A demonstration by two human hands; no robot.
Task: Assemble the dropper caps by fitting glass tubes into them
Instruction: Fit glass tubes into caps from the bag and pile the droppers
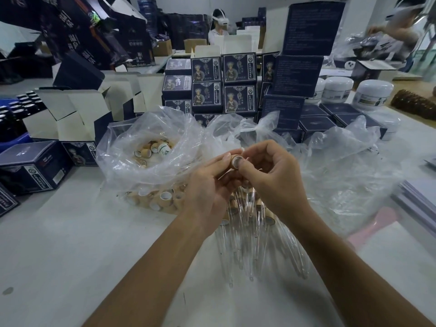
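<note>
Right now both hands meet above the tabletop, w/ one dropper cap between them. Left hand pinches the cap's wooden wall, thumb and forefinger curled round it, open mouth turned up toward the camera, prob. so the hole is easy to see and aim at. Right hand has its fingers curled, fingertips at the cap's rim; whether a glass tube is pinched there I cannot tell, it's too blurred and clear. Loose glass tubes lie in a heap just under the wrists, close for quick pickup. More caps sit beside them at the foot of the plastic bag, which holds others inside. Dark boxes are stacked behind, well apart.
</note>
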